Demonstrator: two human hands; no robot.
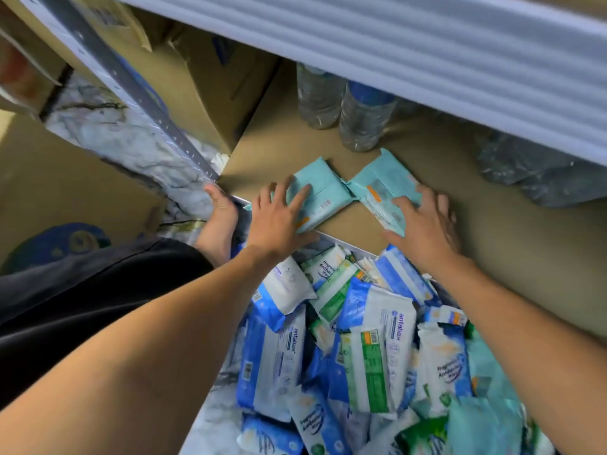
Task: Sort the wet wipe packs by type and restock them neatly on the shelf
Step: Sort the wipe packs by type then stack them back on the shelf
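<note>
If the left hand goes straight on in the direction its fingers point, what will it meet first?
The left hand meets a teal pack first: its fingers lie on it. Beyond the pack the board looks bare up to the bottles, probably the next thing met, though depth is unclear.

Dim, flat indoor light, no hard shadows. Recess beyond the fingers (303, 192) goes dark; bottles (361, 119) murky. Shelf edge (427, 60) above them badly motion-smeared. Packs (377, 339) below fingers fairly sharp. Forearms (164, 339) soft, edges bowed by wide-angle lens.
</note>
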